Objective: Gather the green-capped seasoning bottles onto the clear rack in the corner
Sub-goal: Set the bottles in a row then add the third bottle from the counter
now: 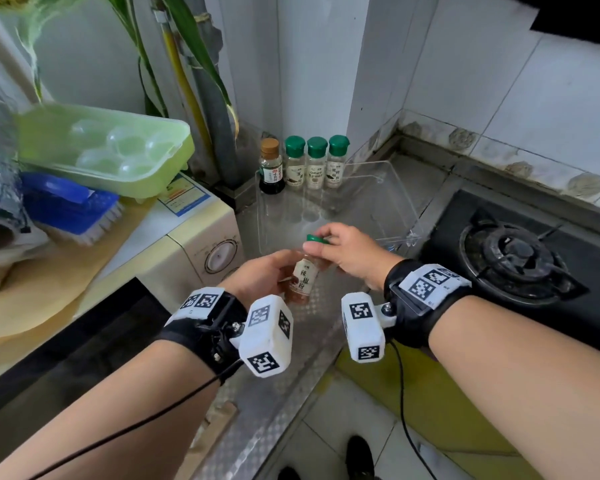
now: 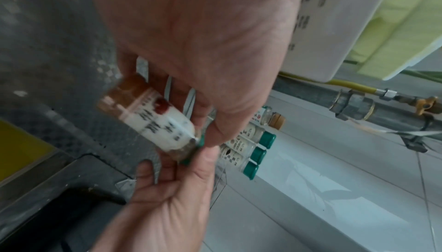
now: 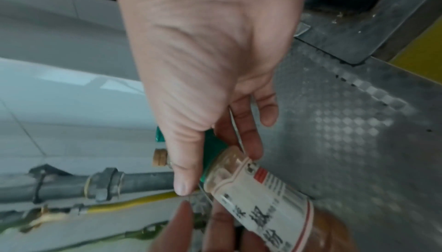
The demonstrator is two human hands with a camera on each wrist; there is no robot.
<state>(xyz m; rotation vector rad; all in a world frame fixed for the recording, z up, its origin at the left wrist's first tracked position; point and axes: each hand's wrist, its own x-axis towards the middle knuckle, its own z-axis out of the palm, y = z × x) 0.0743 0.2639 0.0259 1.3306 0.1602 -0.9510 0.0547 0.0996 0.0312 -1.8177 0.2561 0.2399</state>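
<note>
Head view: both hands hold a chili bottle above the steel counter; left hand grips its body, right hand pinches its green cap. Rack sits at the tiled corner beside the stove, three bottles on its back edge.

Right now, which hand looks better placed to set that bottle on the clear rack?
Probably the right hand: it pinches the bottle by its green cap, nearer the rack. The left hand only supports the body.
</note>
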